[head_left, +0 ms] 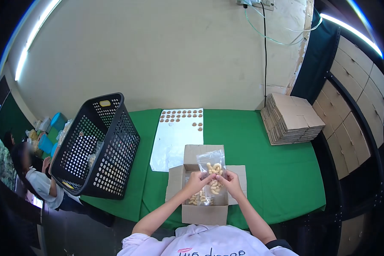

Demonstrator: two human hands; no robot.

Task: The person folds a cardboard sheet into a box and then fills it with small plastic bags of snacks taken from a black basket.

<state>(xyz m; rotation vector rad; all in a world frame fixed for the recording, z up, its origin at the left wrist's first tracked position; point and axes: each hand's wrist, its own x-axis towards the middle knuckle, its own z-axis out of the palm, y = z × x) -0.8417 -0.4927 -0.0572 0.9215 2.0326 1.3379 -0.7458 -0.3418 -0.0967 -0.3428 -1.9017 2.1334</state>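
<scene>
Both hands pinch a clear plastic bag [211, 158] of pale, curved snack pieces, held up over an opened cardboard box [205, 214]. My left hand [195, 182] grips the bag's left side, and my right hand [231, 182] grips its right side. The box stands near the table's front edge with its flaps folded outward. Inside it, below my hands, lies another bag of snack pieces [199, 199], partly hidden by the held bag and my left hand.
A black perforated basket [115, 166] with some bags inside stands at left. Behind the box lies a white sheet [175, 138] with rows of round brown stickers. Flattened cartons [292, 113] are stacked at right on the green-covered table [281, 179]. Another person [42, 183] stands far left.
</scene>
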